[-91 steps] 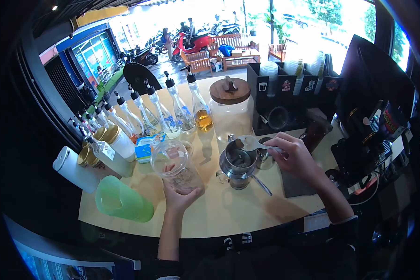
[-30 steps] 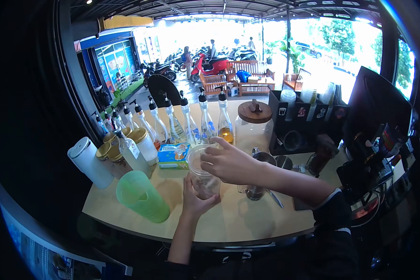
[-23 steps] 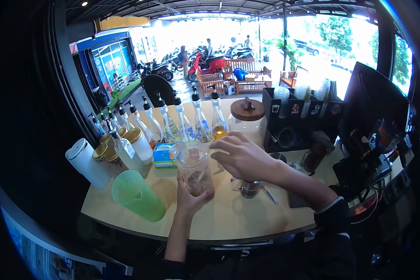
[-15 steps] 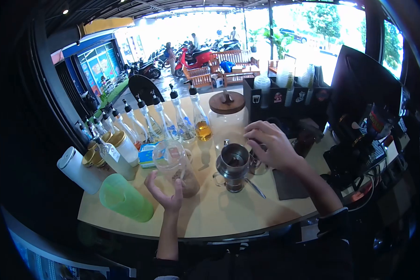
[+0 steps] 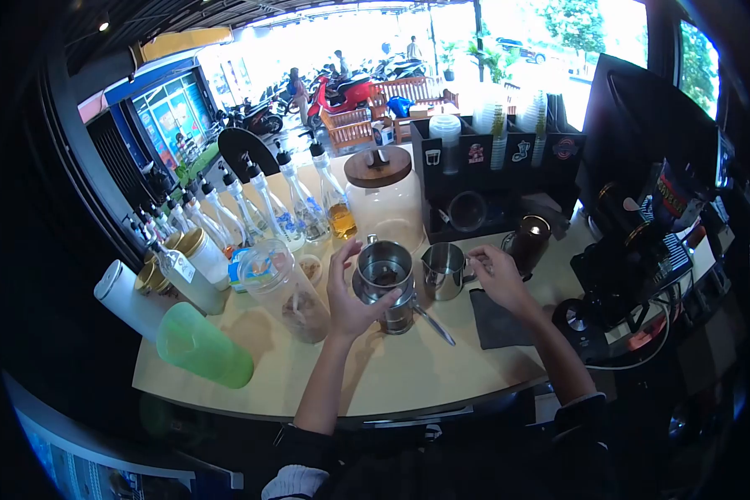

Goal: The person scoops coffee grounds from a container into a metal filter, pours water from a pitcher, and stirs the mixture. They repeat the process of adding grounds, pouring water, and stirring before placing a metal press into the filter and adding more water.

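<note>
A metal drip filter (image 5: 385, 271) with dark contents sits on a small glass mug (image 5: 397, 319) at the middle of the counter. Around the filter's near left side curves my left hand (image 5: 354, 300), its fingers apart and its thumb at the front rim. My right hand (image 5: 502, 279) has its fingers closed at the handle of a small steel milk pitcher (image 5: 444, 273), which stands right of the filter. A metal spoon handle (image 5: 435, 324) slants out beside the mug. Left of my left hand is a clear plastic cup (image 5: 298, 312) with brown contents.
A green tumbler (image 5: 204, 346) and white-bodied canisters (image 5: 129, 292) stand at the left, before a row of pump bottles (image 5: 287, 196). Behind are a wooden-lidded glass jar (image 5: 383, 204) and a black cup holder (image 5: 504, 158). A dark cloth (image 5: 500, 321) lies at the right.
My left hand has moved from beside the plastic cup to the drip filter. My right hand has come down from above the filter to the milk pitcher's handle. The camera view has shifted.
</note>
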Tool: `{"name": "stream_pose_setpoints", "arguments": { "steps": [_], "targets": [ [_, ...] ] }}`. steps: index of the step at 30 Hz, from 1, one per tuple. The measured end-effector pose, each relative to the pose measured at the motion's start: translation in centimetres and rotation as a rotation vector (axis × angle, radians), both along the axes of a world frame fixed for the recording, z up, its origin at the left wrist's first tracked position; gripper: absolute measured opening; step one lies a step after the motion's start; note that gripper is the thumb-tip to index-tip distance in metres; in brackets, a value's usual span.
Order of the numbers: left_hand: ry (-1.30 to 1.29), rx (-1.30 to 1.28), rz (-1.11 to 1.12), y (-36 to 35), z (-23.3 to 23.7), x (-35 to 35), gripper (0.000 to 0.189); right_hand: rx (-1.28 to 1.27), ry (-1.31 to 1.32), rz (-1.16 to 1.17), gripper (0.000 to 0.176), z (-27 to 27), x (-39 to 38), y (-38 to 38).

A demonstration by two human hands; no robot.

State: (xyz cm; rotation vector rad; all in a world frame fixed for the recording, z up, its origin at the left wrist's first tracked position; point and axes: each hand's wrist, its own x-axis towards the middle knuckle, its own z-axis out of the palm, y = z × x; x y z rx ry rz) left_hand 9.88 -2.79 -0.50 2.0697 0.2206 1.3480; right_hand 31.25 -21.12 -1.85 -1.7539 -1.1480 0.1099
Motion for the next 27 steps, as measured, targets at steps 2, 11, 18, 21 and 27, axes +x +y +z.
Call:
{"name": "stream_pose_setpoints", "arguments": {
  "steps": [2, 11, 18, 21, 27],
  "targets": [
    [-0.017, -0.063, -0.027, 0.5, -1.3, 0.4, 0.095, 0.107, 0.030, -0.073, 0.019, -1.4, 0.6, 0.5],
    [0.004, -0.089, -0.061, 0.3, -2.1, -0.1, 0.080, 0.098, 0.461, 0.227, 0.020, -6.0, 3.3, 1.9],
    [0.026, -0.027, -0.027, 0.2, -2.2, -0.2, 0.078, 0.297, 0.544, 0.236, 0.017, -5.0, 2.7, 2.8],
    [0.023, 0.003, -0.008, 0.3, -2.2, -0.3, 0.077, 0.341, 0.525, 0.266, 0.017, -1.0, 1.8, 2.3],
    [0.019, 0.052, 0.013, 0.2, -1.8, -0.4, 0.078, 0.333, 0.323, 0.229, 0.016, 6.7, 0.6, 2.1]
  ]
}}
